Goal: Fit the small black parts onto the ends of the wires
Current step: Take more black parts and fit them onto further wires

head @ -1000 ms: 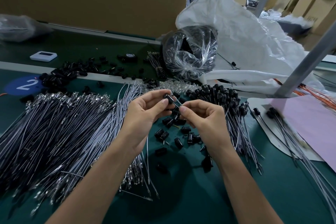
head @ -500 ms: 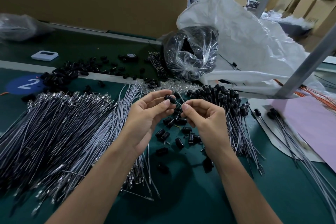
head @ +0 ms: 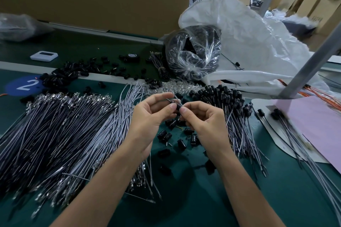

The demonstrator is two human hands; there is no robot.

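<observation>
Just in front of the clear bag (head: 192, 53), the left hand (head: 153, 116) and right hand (head: 203, 121) have closed up since a second ago. The black part (head: 177, 106), then pinched by the left thumb and forefinger alone, now sits between both sets of fingertips, the right pinching the wire (head: 177, 98) against it. The wire end is probably entering the part, though seating cannot be told. Finished wires (head: 227, 101) lie front-right of the bag, bare wires (head: 64, 134) front-left
</observation>
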